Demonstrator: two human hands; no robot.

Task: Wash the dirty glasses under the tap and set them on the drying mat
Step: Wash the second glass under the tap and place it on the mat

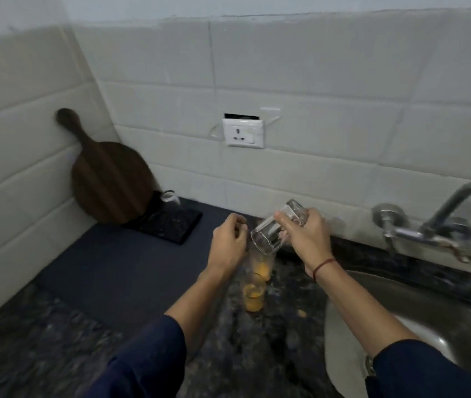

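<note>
My right hand (307, 238) grips a clear glass (271, 231), tilted with its mouth down-left, above the counter left of the sink. My left hand (228, 242) hovers just left of that glass, fingers curled, holding nothing that I can see. Two dirty glasses with orange residue stand on the granite below my hands, one (263, 267) partly hidden behind the held glass, the other (254, 294) nearer to me. The dark blue drying mat (119, 265) lies flat on the counter to the left. The steel tap (458, 222) juts from the wall at right; no water shows.
A steel sink (418, 320) fills the lower right. A round wooden board (108, 179) leans in the corner. A small black tray (168, 222) with a small clear glass (169, 196) behind it sits at the mat's far end. A wall socket (243, 133) sits above.
</note>
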